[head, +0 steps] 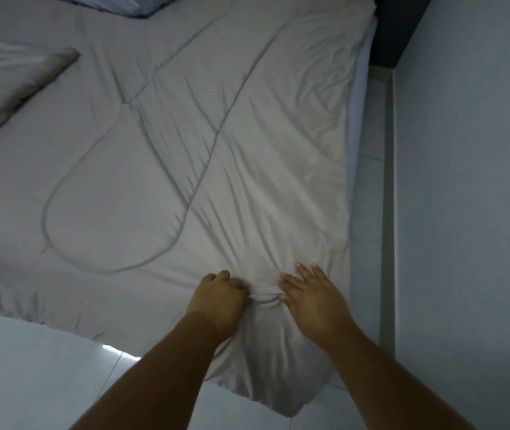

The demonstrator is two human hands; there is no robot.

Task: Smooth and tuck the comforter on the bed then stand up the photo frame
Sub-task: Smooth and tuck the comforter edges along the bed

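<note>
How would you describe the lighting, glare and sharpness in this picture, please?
Head view: dim, bluish light; a bright glare patch on the floor tiles near the left hand; the comforter looks soft rather than crisp, its folds shaded; wide-angle bending curves the bed edge by the wall; the right hand is fairly sharp.
</note>
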